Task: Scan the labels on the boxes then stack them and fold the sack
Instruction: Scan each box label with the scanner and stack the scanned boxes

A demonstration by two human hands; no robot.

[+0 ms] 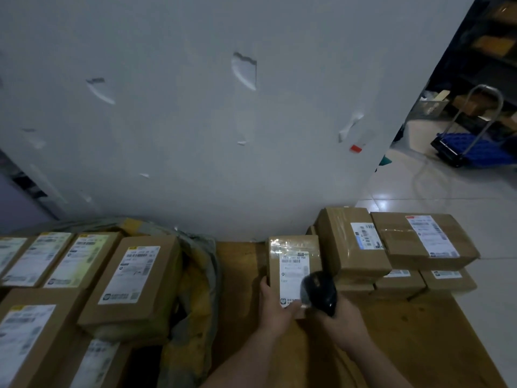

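Note:
My left hand (275, 306) grips the lower left corner of a small brown box (292, 247) with a white label facing up. My right hand (340, 322) holds a black barcode scanner (319, 292) over the lower right part of that label. To the right stands a stack of labelled brown boxes (391, 247), two layers high. At the left lie several more labelled boxes (134, 278). Between them a grey and yellow sack (200, 278) lies crumpled and open, partly under the left boxes.
Everything rests on a brown wooden surface (419, 331) set against a white wall (223, 121). Beyond its right edge is a pale tiled floor with a blue hand trolley (472, 147) and dark shelving at the back right.

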